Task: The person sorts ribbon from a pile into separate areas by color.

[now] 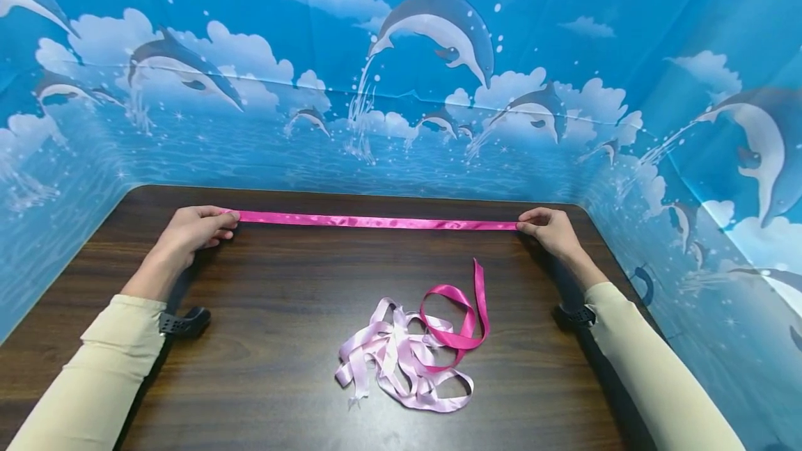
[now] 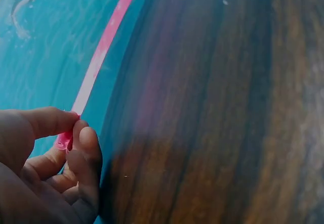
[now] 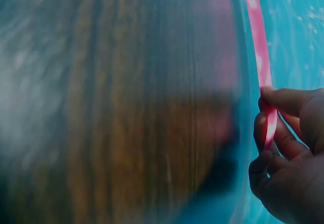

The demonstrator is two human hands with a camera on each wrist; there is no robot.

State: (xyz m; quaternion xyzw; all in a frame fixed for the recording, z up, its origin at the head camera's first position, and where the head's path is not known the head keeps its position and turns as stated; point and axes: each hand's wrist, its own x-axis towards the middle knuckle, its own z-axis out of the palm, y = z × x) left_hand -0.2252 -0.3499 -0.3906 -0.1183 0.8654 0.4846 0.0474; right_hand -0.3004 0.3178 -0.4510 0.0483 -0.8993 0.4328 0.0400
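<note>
A hot-pink satin ribbon (image 1: 376,222) is stretched nearly straight across the far part of the table, between both hands. My left hand (image 1: 199,232) pinches its left end between thumb and fingers; in the left wrist view a short pink tail (image 2: 63,142) pokes out below the thumb. My right hand (image 1: 551,230) pinches the other end. In the right wrist view a short length of the ribbon (image 3: 272,127) hangs past the right thumb, in front of the curled fingers.
Nearer on the dark wood table (image 1: 263,339) lies a tangled heap of pale pink ribbon (image 1: 401,357). A looped hot-pink ribbon piece (image 1: 481,298) overlaps its right side. A blue dolphin-print cloth (image 1: 388,159) rises behind the table and along its sides.
</note>
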